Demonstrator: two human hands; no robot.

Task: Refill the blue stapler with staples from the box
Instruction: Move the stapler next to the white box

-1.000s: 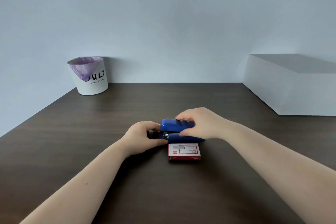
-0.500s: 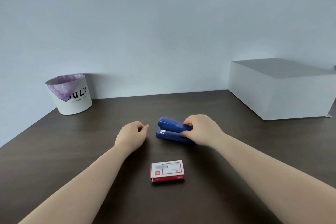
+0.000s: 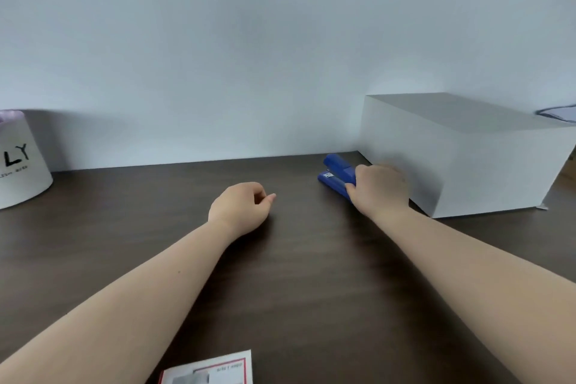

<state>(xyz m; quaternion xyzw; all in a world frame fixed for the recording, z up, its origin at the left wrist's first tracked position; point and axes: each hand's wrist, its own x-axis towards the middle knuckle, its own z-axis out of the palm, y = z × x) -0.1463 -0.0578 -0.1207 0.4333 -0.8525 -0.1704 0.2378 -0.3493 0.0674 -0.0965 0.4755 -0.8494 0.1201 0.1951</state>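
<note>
The right hand point(image 3: 378, 188) is closed around the back end of the blue stapler point(image 3: 336, 176), which lies on the dark counter point(image 3: 311, 274) far from the person, just beside the big white box point(image 3: 452, 153). The front end of the stapler sticks out to the left of this hand. The left hand point(image 3: 241, 207) rests on the counter with loosely curled fingers and holds nothing, well apart from the stapler. The staple box point(image 3: 212, 368) lies at the near edge, between the two forearms. A white cup point(image 3: 18, 165) stands far left.
</note>
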